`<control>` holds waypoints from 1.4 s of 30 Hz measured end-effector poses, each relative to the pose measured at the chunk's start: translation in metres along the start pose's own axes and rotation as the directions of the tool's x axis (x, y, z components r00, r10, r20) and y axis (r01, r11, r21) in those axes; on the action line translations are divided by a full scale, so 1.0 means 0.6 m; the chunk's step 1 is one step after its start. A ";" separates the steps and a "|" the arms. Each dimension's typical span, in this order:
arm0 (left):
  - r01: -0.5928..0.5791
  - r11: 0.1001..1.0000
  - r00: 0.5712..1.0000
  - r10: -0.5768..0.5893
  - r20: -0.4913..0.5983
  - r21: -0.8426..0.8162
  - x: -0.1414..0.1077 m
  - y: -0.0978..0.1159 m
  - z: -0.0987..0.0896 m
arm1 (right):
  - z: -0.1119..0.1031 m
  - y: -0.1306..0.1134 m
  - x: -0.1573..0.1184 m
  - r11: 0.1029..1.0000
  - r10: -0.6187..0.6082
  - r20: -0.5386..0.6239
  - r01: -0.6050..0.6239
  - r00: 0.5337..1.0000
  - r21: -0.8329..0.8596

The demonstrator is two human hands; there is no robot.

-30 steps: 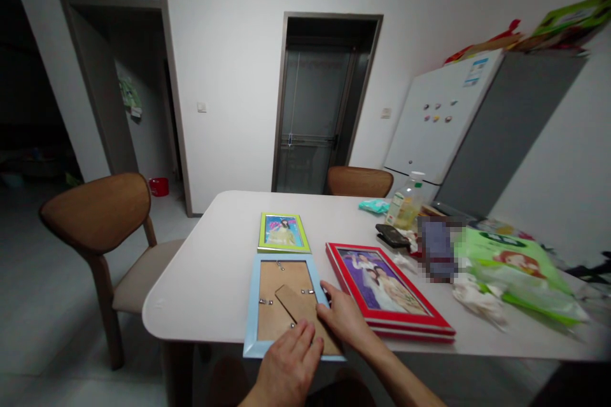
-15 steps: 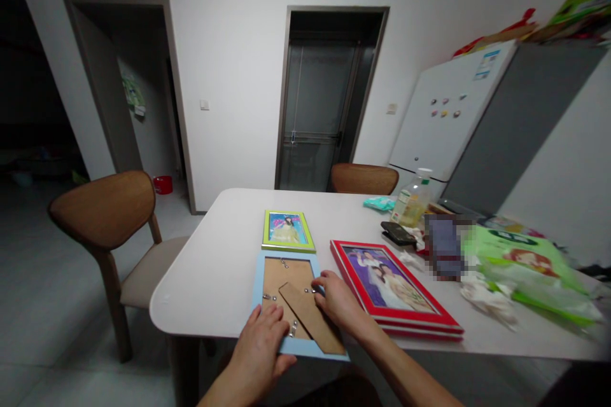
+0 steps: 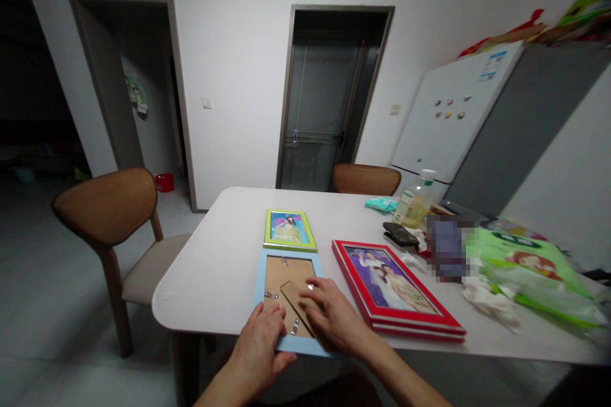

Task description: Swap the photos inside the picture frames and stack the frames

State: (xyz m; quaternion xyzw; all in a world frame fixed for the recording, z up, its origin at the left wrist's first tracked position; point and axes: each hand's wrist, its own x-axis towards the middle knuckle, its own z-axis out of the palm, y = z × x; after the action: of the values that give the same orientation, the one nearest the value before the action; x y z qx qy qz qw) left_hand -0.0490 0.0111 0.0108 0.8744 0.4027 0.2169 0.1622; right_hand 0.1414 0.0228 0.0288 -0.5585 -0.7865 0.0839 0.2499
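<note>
Blue frame (image 3: 289, 274) lies face-down, left hand (image 3: 261, 339) at its corner.

The brown back (image 3: 286, 272) of the blue picture frame (image 3: 301, 346) looks like dull, flat board. Its little clips (image 3: 295, 327) are shiny metal. The table (image 3: 214, 267) looks smooth, the chair (image 3: 109, 203) wooden, the bottle (image 3: 415, 202) see-through plastic.

a picture frame (image 3: 292, 269) lies on the table (image 3: 214, 267), under my left hand (image 3: 260, 337) and my right hand (image 3: 334, 311). past my hands, just behind it, is another frame (image 3: 289, 229). a pile of frames (image 3: 391, 283) sits just right of my right hand. farther right lies a bag (image 3: 529, 261). a chair (image 3: 109, 206) stands left of my left hand.
</note>
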 end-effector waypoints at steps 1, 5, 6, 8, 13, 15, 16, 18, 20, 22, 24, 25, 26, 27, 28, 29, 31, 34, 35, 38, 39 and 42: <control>0.000 1.000 1.000 0.000 -0.001 -0.001 0.000 0.000 0.000 | 0.000 -0.007 -0.005 0.997 -0.058 0.071 0.054 0.996 0.056; -0.001 1.000 1.000 0.001 0.004 -0.006 0.001 0.002 -0.001 | 0.012 -0.024 -0.006 0.981 -0.137 0.153 0.114 0.979 0.154; -0.003 1.000 1.000 0.003 0.005 -0.006 0.002 0.003 -0.001 | 0.016 -0.026 -0.004 0.981 -0.137 0.140 0.115 0.981 0.155; -0.008 1.000 1.000 0.008 0.005 -0.005 0.002 0.003 -0.001 | 0.020 -0.027 0.001 0.980 -0.149 0.121 0.130 0.981 0.151; -0.033 0.999 0.999 0.033 -0.018 -0.002 -0.004 -0.004 0.005 | 0.018 -0.029 0.008 0.980 -0.129 0.113 0.109 0.985 0.166; -0.045 0.999 0.998 0.045 -0.049 0.007 -0.010 -0.011 0.009 | 0.019 -0.032 0.015 0.982 -0.090 0.113 0.070 0.989 0.174; -0.049 0.999 0.996 0.050 -0.068 0.012 -0.013 -0.015 0.011 | 0.022 -0.034 0.021 0.985 -0.069 0.107 0.050 0.992 0.165; -0.056 0.998 0.994 0.058 -0.097 0.022 -0.018 -0.021 0.015 | 0.033 -0.040 0.038 0.994 -0.026 0.077 0.018 0.997 0.111; -0.060 0.998 0.992 0.063 -0.114 0.023 -0.021 -0.024 0.018 | 0.047 -0.047 0.056 0.999 -0.001 0.045 -0.001 0.999 0.035; -0.062 0.998 0.991 0.064 -0.120 0.020 -0.021 -0.024 0.018 | 0.060 -0.055 0.072 1.000 0.012 0.029 -0.012 0.999 -0.020; -0.062 0.998 0.991 0.063 -0.120 0.012 -0.020 -0.022 0.018 | 0.069 -0.060 0.082 0.999 0.022 0.013 -0.021 1.000 -0.048; -0.061 0.998 0.991 0.062 -0.121 0.009 -0.020 -0.021 0.018 | 0.072 -0.061 0.084 0.998 0.029 -0.001 -0.029 1.000 -0.058; -0.059 0.998 0.991 0.059 -0.122 0.007 -0.020 -0.021 0.019 | 0.073 -0.062 0.085 0.997 0.035 -0.016 -0.036 0.999 -0.067; -0.056 0.998 0.990 0.057 -0.125 0.005 -0.020 -0.020 0.020 | 0.074 -0.063 0.086 0.996 0.040 -0.030 -0.042 0.999 -0.075; -0.053 0.999 0.990 0.053 -0.131 0.003 -0.020 -0.020 0.020 | 0.075 -0.063 0.086 0.995 0.042 -0.040 -0.046 0.998 -0.084; -0.051 0.999 0.989 0.051 -0.139 0.001 -0.019 -0.020 0.021 | 0.076 -0.063 0.086 0.995 0.044 -0.047 -0.049 0.998 -0.092; -0.047 0.999 0.987 0.046 -0.156 -0.004 -0.018 -0.020 0.023 | 0.078 -0.063 0.086 0.992 0.051 -0.058 -0.057 0.997 -0.109; -0.049 0.999 0.982 0.046 -0.182 -0.016 -0.016 -0.019 0.023 | 0.085 -0.065 0.089 0.988 0.071 -0.079 -0.081 0.994 -0.131; -0.054 0.998 0.980 0.050 -0.192 -0.017 -0.016 -0.018 0.024 | 0.088 -0.066 0.090 0.985 0.084 -0.086 -0.096 0.993 -0.141; -0.077 0.997 0.971 0.075 -0.229 -0.003 -0.016 -0.019 0.027 | 0.093 -0.068 0.092 0.970 0.146 -0.110 -0.164 0.983 -0.180; -0.087 0.996 0.967 0.086 -0.238 0.005 -0.016 -0.021 0.028 | 0.094 -0.066 0.093 0.966 0.164 -0.110 -0.182 0.980 -0.184; -0.100 0.995 0.962 0.103 -0.254 0.026 -0.017 -0.026 0.034 | 0.087 -0.050 0.104 0.971 0.182 -0.078 -0.191 0.980 -0.142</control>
State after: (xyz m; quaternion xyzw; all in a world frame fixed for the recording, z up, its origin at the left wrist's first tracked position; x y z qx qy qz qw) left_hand -0.0544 0.0108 -0.0162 0.8598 0.3762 0.3328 0.0922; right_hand 0.0750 0.0770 0.0147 -0.6493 -0.7262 0.0303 0.2238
